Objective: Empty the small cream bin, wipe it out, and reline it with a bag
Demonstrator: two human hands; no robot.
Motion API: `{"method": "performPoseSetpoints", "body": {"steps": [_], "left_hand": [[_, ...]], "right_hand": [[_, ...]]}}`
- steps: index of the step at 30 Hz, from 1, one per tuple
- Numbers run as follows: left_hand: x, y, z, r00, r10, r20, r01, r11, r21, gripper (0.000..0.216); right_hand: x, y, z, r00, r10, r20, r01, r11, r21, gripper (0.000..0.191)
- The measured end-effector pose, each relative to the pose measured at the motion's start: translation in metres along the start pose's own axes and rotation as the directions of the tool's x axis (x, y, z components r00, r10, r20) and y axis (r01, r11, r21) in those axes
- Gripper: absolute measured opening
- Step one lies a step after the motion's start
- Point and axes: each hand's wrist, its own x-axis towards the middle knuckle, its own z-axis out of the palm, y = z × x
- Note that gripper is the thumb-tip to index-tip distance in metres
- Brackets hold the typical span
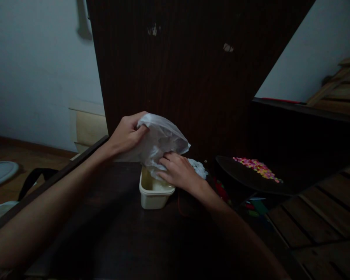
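Observation:
A translucent white plastic bag [166, 134] hangs between my hands, partly over a cream plastic tub [155, 200] on the dark tabletop. My left hand [131, 132] pinches the bag's upper left edge between thumb and fingers. Lower down, my right hand [179, 171] grips the bag's gathered part, just above the tub's right rim. The tub stands upright; something pale shows inside it, too dim to make out. A crumpled whitish plastic bundle [198, 168] lies behind my right wrist.
A dark wooden panel [175, 77] rises behind the tabletop [116, 233]. To the right, a dark round tray [230, 167] bears many small colourful pieces [258, 168]. Wooden slats [323, 214] lie at the lower right. At the far left is a white round object [1, 173].

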Motion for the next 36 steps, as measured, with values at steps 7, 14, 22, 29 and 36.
{"method": "performPoseSetpoints", "body": {"steps": [7, 14, 22, 29, 36], "left_hand": [[-0.069, 0.004, -0.005, 0.821, 0.43, 0.376, -0.529, 0.82, 0.218, 0.034], [-0.119, 0.007, 0.014, 0.698, 0.484, 0.528, -0.672, 0.698, 0.248, 0.043], [-0.137, -0.001, 0.003, 0.837, 0.375, 0.399, -0.503, 0.815, 0.287, 0.067], [-0.171, -0.011, -0.004, 0.961, 0.109, 0.254, -0.189, 0.929, 0.317, 0.04], [-0.16, -0.003, 0.012, 0.92, -0.095, 0.381, -0.012, 0.963, 0.269, 0.051]], "right_hand": [[-0.028, 0.029, -0.023, 0.984, 0.097, -0.149, -0.017, 0.886, 0.462, 0.029], [-0.036, 0.041, -0.005, 0.8, 0.595, 0.072, -0.42, 0.471, 0.776, 0.046], [-0.036, 0.045, 0.011, 0.78, 0.619, -0.092, -0.327, 0.529, 0.783, 0.029], [-0.059, 0.054, -0.001, 0.869, 0.482, 0.114, -0.49, 0.801, 0.343, 0.009], [-0.015, 0.026, -0.042, 0.96, 0.274, -0.053, -0.252, 0.934, 0.252, 0.011]]}}
